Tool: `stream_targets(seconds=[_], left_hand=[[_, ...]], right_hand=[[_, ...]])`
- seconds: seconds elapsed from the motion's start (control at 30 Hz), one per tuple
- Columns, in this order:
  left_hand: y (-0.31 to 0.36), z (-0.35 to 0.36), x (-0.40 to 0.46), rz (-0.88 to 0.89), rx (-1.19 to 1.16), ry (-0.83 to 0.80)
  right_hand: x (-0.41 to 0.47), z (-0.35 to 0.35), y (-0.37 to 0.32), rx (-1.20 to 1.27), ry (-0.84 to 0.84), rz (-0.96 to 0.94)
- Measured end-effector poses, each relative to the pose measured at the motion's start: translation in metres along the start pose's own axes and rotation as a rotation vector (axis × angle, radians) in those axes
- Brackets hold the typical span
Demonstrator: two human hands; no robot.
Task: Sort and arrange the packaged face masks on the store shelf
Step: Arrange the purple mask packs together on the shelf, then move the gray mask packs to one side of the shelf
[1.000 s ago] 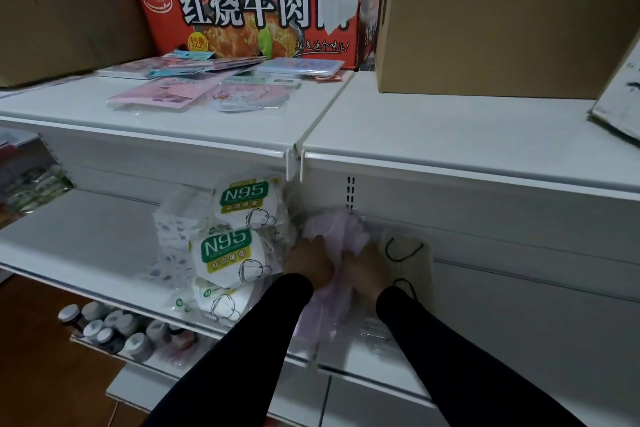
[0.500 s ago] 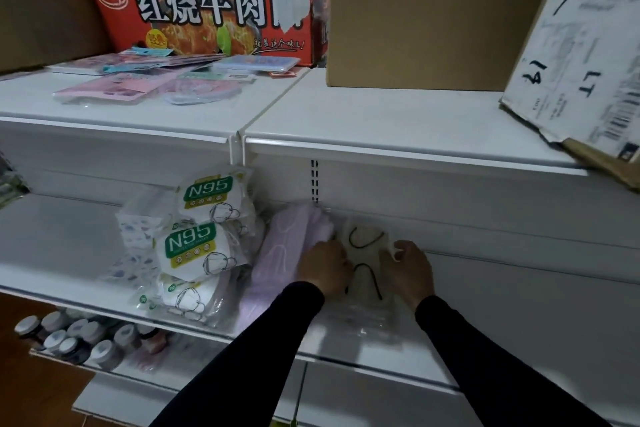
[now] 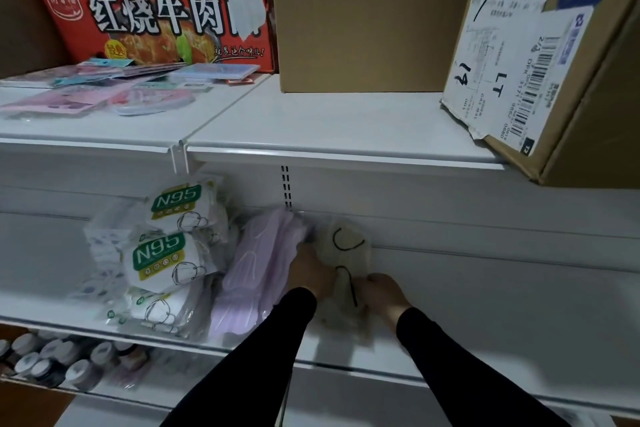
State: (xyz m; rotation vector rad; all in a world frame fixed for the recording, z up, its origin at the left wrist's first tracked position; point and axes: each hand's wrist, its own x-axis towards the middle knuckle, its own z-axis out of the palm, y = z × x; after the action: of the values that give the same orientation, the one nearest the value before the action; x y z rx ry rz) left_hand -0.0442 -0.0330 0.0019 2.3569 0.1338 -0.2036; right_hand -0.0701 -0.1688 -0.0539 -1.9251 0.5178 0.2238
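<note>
On the middle white shelf (image 3: 485, 322) stands a pack of beige masks with black ear loops (image 3: 348, 250), leaning against the back wall. My left hand (image 3: 310, 272) grips its left edge and my right hand (image 3: 384, 293) grips its lower right edge. Just left of it leans a pack of lilac masks (image 3: 259, 267). Further left, white N95 mask packs (image 3: 173, 243) with green labels stand stacked, with patterned white packs (image 3: 104, 243) behind them.
The upper shelf (image 3: 311, 125) holds flat pink and blue mask packs (image 3: 104, 94), a red noodle carton (image 3: 156, 18), a plain cardboard box (image 3: 363, 18) and a labelled box (image 3: 540, 56) overhanging its right edge. Small bottles (image 3: 45, 361) fill the lower shelf.
Both hands left the lilac pack, which now leans beside the N95 packs, and moved right onto the beige pack. My right hand has closed in on its lower edge. The view shifted right.
</note>
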Motion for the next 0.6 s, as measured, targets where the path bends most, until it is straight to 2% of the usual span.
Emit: stream_targets(seconds=[0.13,0.3,0.43,0.5,0.6], left_hand=[[-0.001,-0.002,0.002,-0.024,-0.213,-0.137],[-0.005,0.006,0.003,0.102,-0.233,-0.174],[0.001,0.004,0.003,0.155,-0.180,-0.198],[0.009,0.005,0.002,0.231,-0.079,-0.187],[0.034,0.014,-0.011,0.406,0.034,-0.237]], right_hand=[[0.004,0.003,0.002,0.026,-0.010,0.026],[0.000,0.005,-0.003,0.050,0.036,0.015],[-0.004,-0.004,0.001,0.234,0.001,0.044],[-0.007,-0.014,0.005,0.366,0.058,0.063],[-0.017,-0.052,0.017,0.444,0.266,0.020]])
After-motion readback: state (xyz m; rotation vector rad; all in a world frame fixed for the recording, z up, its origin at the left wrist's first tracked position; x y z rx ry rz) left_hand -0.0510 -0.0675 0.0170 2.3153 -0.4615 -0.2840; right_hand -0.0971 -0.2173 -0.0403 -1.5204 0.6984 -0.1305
